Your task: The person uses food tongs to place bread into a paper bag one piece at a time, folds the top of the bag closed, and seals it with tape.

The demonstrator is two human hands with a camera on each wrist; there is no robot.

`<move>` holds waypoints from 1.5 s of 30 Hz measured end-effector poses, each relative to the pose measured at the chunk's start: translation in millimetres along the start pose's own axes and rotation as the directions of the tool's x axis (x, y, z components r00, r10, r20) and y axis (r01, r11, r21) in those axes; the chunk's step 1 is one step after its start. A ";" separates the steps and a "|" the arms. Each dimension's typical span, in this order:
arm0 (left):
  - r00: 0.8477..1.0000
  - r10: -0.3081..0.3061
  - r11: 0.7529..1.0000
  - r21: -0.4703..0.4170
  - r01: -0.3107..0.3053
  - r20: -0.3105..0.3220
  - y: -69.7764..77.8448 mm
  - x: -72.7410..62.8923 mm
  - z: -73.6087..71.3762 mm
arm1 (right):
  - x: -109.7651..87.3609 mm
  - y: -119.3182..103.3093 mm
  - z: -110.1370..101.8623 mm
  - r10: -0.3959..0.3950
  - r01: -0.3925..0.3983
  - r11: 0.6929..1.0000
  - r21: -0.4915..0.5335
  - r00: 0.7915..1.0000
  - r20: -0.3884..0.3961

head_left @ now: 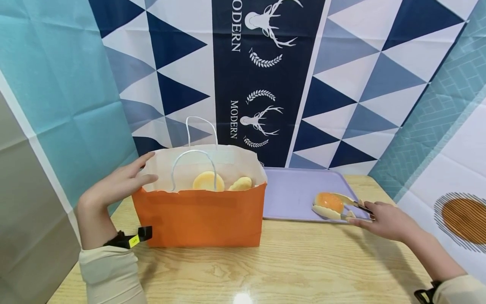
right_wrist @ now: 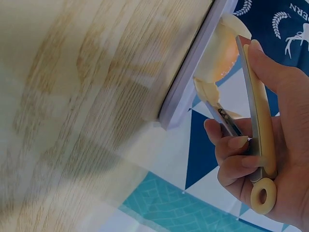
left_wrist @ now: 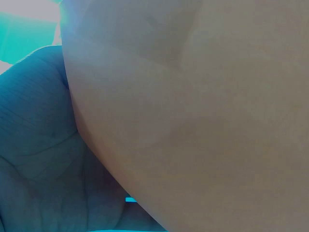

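My right hand (head_left: 389,221) grips a pair of tongs (right_wrist: 260,116) with cream handles and a ring at the end. Between the tong tips is a bun (head_left: 328,202) with a glossy orange top, at the front right of a lilac tray (head_left: 288,190); I cannot tell whether it touches the tray. At the left rim of an orange paper bag (head_left: 201,219), my left hand (head_left: 117,181) rests with thumb and a finger extended; its other fingers are hidden. The bag stands upright, and inside show a round yellow bread (head_left: 208,181) and a second pale yellow piece (head_left: 241,183).
Two white string handles (head_left: 193,151) rise from the bag. The wooden table (head_left: 288,266) extends in front of the bag and tray. Patterned cloth (head_left: 182,63) hangs close behind them, with more cloth panels at both sides.
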State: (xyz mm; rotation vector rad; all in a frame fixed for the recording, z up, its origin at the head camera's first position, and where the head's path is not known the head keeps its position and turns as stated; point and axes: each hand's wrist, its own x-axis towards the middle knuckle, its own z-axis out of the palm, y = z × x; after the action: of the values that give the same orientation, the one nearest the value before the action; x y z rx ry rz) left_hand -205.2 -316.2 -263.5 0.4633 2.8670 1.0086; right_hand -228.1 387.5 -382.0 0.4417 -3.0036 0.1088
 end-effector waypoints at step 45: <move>1.000 -0.023 1.000 0.002 0.023 -0.006 0.8 -0.5 -0.8 | 68.2 -98.9 -90.8 -0.121 0.117 0.992 -0.038 0.985 -0.125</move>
State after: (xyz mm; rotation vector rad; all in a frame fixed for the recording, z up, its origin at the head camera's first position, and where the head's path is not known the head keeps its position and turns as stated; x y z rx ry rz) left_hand -204.6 -316.3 -262.4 0.4272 2.8717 1.0047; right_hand -256.0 281.4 -278.7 0.5867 -2.8420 0.0777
